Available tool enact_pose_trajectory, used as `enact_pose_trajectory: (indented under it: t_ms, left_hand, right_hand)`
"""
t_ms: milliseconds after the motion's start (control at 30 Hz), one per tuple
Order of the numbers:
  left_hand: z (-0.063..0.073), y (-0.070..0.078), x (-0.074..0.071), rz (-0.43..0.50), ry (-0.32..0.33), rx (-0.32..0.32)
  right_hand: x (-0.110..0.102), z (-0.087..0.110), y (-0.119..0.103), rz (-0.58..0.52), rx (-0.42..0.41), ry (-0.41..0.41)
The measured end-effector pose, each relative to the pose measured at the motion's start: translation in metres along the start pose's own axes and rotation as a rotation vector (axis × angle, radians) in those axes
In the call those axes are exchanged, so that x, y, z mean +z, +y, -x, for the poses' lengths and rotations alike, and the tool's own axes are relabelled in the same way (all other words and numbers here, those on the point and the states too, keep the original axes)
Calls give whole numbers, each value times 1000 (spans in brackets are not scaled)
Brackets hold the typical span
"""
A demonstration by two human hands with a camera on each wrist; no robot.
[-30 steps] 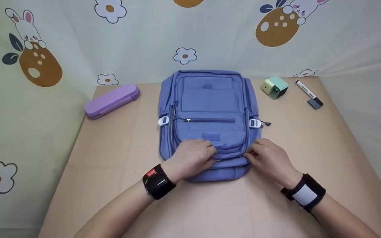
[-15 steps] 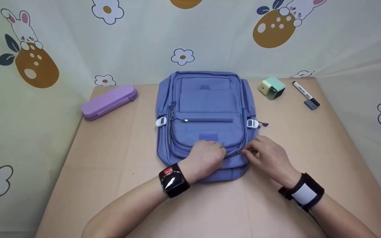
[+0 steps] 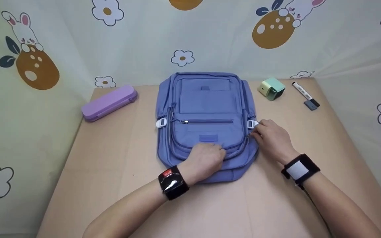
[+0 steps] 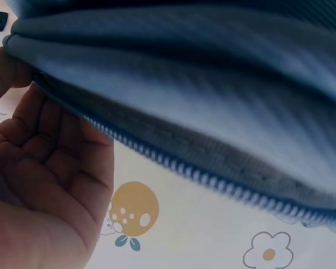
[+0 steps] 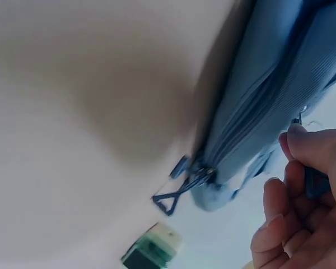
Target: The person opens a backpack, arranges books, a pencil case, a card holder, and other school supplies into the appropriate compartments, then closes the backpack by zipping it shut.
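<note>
A blue backpack (image 3: 210,100) lies front side up on the table. My left hand (image 3: 207,162) grips the lower edge of its front compartment. In the left wrist view, the left thumb and fingers (image 4: 31,120) hold that edge beside a parted row of zipper teeth (image 4: 190,175), with grey lining showing inside. At the bag's right side, below the white buckle (image 3: 252,124), my right hand (image 3: 275,140) pinches a zipper pull. In the right wrist view, the blue zipper pull (image 5: 316,182) shows among the curled fingers, with thumb and forefinger at the slider. A second triangular pull (image 5: 167,203) hangs loose.
A purple pencil case (image 3: 109,103) lies left of the backpack. To the right are a green and yellow pencil sharpener (image 3: 272,89), a marker (image 3: 304,93) and a grey eraser (image 3: 311,105). Patterned cloth walls (image 3: 137,43) enclose the table (image 3: 111,158).
The left hand shifted right along the backpack's lower edge, then stayed. My right hand moved up the bag's right side with the zipper pull, around the lower corner to near the buckle.
</note>
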State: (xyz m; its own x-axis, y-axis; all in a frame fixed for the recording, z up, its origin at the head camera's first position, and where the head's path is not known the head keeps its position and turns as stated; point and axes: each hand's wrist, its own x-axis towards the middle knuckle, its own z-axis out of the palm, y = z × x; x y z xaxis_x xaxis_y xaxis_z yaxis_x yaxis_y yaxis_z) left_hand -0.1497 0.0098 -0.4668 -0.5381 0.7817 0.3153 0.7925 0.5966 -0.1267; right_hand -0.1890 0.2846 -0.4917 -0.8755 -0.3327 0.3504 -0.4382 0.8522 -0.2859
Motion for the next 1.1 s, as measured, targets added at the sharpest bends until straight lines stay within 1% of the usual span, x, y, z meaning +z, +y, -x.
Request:
enact_pose_trajectory:
  t_ms: [100,267,367,467,533,600,733,800,867,900,1000,1100]
  left_hand:
    - [0,-2,1,15,-7,-2]
    - [2,-2,0,33,-12,-21]
    - [1,-1,-3,52,-35,-42]
    - [-4,0,-5,74,-74,-59]
    - [-10,3,-6,75,-93,-61]
    - [-18,6,-5,52,-109,-51]
    - [-33,17,0,-65,-154,4]
    - [-37,22,2,-128,-180,28]
    - [-38,25,2,-171,-198,32]
    - [-38,26,2,-186,-195,30]
    - [-38,25,2,-185,-175,9]
    - [-38,25,1,-155,-162,-10]
  right_hand:
    - [1,-6,3,-26,-1,-13]
    - [2,-5,1,-58,-61,-17]
    - [2,-5,2,-45,-87,-30]
    - [1,-4,2,-21,-72,-37]
    - [0,-4,1,-11,-52,-32]
    - [-2,-3,0,-9,-34,-25]
    - [-8,-3,-4,-26,-12,-12]
    - [-10,-4,-4,-37,-8,-3]
    - [-12,-5,-4,-43,-10,2]
    - [-12,-5,-4,-45,-12,3]
    - [-13,-7,0,-40,-20,6]
    - [-12,-10,6,-28,-24,4]
